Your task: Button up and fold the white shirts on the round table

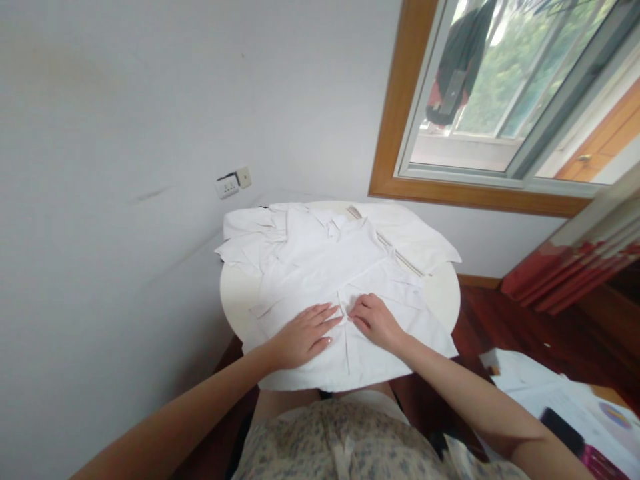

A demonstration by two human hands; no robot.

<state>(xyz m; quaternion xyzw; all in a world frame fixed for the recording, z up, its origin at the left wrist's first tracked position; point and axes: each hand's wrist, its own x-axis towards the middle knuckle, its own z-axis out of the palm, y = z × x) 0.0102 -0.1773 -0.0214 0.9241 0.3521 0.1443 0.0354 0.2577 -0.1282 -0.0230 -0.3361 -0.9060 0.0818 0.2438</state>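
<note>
A white shirt [320, 267] lies spread over a round cream table [237, 293], its lower edge hanging at the near side. My left hand [305, 335] rests flat on the fabric, fingers stretched out beside a slit or seam near the middle. Just right of that line, my right hand [376, 321] has its fingers curled and pinching the cloth. The fingertips of both hands are close together but apart. Gathered white cloth [255, 230], perhaps a sleeve, lies bunched at the table's far left.
Another flat white cloth piece [415, 233] lies at the far right of the table. The wall has a socket [228, 187] behind the table, and a wood-framed window [385, 133] stands right. Papers [550, 393] and a dark phone [562, 430] lie at lower right, beyond my right arm.
</note>
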